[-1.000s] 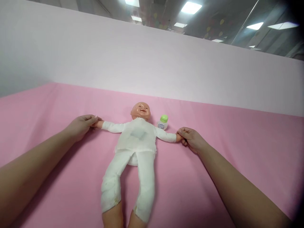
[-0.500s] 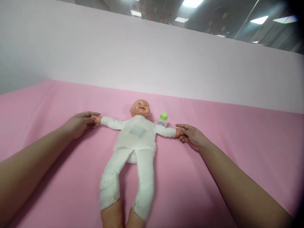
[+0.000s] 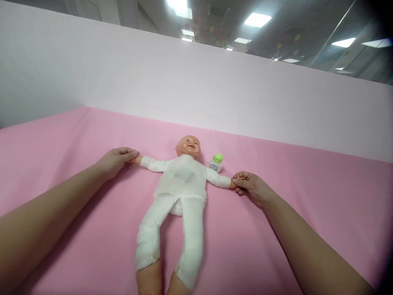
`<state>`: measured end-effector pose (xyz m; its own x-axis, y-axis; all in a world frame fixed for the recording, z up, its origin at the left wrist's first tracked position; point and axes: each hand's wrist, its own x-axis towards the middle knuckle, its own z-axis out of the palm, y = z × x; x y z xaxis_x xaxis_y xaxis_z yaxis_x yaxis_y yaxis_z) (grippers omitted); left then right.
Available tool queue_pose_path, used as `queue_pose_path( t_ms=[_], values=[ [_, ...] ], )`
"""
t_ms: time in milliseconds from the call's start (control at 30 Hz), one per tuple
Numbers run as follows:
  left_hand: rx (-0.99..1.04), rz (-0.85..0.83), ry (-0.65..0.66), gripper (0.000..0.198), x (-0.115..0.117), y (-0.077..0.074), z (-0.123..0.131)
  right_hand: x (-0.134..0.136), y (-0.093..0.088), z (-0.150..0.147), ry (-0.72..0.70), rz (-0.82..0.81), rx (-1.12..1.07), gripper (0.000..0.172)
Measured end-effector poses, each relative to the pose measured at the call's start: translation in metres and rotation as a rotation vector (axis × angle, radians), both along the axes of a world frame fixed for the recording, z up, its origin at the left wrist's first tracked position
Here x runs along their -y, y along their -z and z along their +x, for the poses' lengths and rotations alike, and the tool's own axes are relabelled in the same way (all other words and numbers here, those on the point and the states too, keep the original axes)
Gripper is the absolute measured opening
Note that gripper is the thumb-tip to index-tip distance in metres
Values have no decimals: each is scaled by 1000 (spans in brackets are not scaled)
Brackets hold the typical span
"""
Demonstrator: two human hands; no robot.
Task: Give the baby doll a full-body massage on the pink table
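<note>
A baby doll [image 3: 184,176] lies face up on a pink sheet [image 3: 245,246], its arms stretched out to both sides and its body wrapped in white cloth. My left hand [image 3: 118,162] is closed around the doll's hand at the left, thumb on top. At the right, my right hand [image 3: 250,186] pinches the doll's other hand between thumb and fingers. Both doll hands are mostly covered by my fingers. Beside the doll's head and shoulder stands a small clear bottle [image 3: 215,164] with a green cap. The doll's feet are cut off by the lower edge.
A white padded wall [image 3: 196,86] rises behind the pink surface. Above it, a glass pane [image 3: 221,24] shows ceiling lights. The wall continues round the left corner.
The view has tilted up and shifted left, so everything sits lower and further right. My right hand's fingers have curled closer around the doll's hand; my left thumb now lies on top.
</note>
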<state>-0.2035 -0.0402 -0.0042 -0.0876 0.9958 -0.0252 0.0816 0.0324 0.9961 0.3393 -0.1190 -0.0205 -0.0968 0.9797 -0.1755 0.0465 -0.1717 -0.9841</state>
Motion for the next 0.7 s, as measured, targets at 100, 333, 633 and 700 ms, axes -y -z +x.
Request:
queue_pose_path(
  t_ms=[100, 333, 633, 700],
  values=[
    [0, 10, -26, 43, -1, 2, 0, -1, 2, -5, 54, 27, 58, 40],
    [33, -35, -79, 47, -3, 2, 2, -5, 9, -4, 187, 57, 60, 44],
    [134, -19, -5, 56, 4, -5, 5, 4, 1, 7, 18, -9, -164, 50],
    [109, -3, 15, 57, 4, -4, 4, 6, -1, 9, -1, -18, -192, 50]
  ],
)
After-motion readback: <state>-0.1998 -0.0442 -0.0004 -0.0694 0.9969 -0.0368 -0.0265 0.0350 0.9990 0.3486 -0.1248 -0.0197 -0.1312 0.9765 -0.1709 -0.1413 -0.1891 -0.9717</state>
